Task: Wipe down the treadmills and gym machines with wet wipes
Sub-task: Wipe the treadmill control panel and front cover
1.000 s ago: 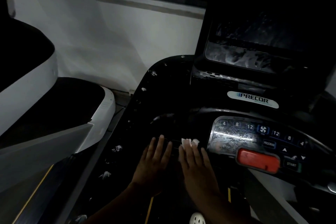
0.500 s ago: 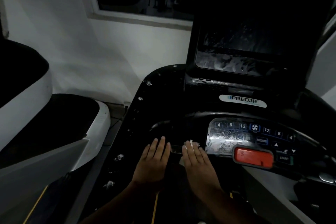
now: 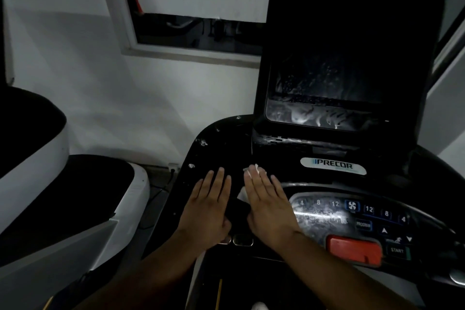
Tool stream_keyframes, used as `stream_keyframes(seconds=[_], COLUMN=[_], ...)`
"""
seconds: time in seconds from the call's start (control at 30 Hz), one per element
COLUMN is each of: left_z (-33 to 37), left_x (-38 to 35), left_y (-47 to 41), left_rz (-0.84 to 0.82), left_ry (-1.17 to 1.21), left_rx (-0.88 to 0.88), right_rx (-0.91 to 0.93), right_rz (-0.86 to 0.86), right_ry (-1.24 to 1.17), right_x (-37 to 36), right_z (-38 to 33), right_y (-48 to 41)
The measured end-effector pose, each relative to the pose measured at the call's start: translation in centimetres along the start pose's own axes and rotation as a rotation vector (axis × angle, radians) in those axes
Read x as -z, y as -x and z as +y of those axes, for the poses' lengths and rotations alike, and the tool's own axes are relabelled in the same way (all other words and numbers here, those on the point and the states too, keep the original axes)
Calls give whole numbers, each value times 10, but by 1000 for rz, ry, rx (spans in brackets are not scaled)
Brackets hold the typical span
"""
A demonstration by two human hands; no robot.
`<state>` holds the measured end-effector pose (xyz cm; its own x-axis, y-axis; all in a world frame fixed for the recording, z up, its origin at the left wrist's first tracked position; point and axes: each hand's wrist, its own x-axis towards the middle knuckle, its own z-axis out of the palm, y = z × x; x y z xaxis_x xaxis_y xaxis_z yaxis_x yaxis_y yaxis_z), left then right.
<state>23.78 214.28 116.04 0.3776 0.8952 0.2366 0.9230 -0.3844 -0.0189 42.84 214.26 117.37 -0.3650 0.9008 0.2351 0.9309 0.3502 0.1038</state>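
Both hands are laid flat on the black treadmill console (image 3: 226,148), side by side and just apart, low in the view at about 6 o'clock. The left hand (image 3: 208,209) is pressed palm-down on the bare deck with its fingers straight and slightly spread; nothing is held in it. The right hand (image 3: 269,206) is likewise laid flat, fingers straight and together, and the wet wipe (image 3: 254,170) is pinned beneath it against the console. Only white edges of the wipe are shown: a crumpled bit beyond the fingertips at 12 o'clock of the hand, and a corner at its 9 o'clock, between the two hands. At 3 o'clock of the right hand the keypad panel (image 3: 334,214) is found, streaked with pale smears, with the red stop bar (image 3: 354,250) at its 5 o'clock. The PRECOR badge (image 3: 333,165) is set at 2 o'clock of the right hand, and above it the dark screen (image 3: 324,88) is marked by smears along its lower part. A white-and-black machine (image 3: 37,158) is seen at 9 o'clock of the view, well apart.
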Motion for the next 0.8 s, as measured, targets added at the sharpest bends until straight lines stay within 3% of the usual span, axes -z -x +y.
stream_keyframes(seconds=[0.8], left_z=[-59], left_x=[-23], left_y=[-183], left_rz=[47], left_ry=[-99], left_rx=[176], right_rx=[127], right_rz=[-42], right_ry=[-20], right_x=[-45], right_z=[60], right_y=[-221])
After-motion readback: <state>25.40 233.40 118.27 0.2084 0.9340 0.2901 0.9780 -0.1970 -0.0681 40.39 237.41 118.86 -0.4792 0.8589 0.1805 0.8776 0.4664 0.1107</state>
